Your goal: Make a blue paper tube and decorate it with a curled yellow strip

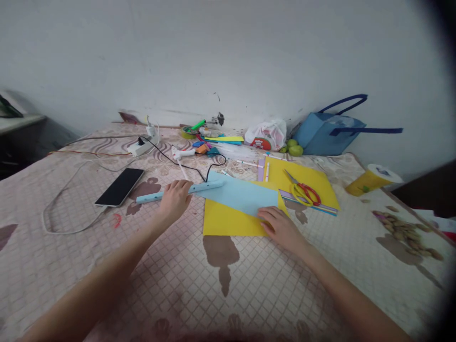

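Left hand (175,197): I'm gripping the dotted strip (205,187) across the blue sheet's (242,194) left end.
Right hand (280,224): resting on the sheet's near right corner; I cannot tell if it's pinching.
Strip and sheet: I'm seemingly steadying both; moving either is probably calling for a light touch.

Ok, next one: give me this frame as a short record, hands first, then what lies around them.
Left hand: on a light blue strip
Right hand: at the near edge of the blue paper, which lies over a yellow sheet
Right of the blue paper: scissors, one handle yellow, one red
Left side: phone, screen dark, cable attached
Back: plastic bag, green fruit, blue bag
Far right: roll lying on its side
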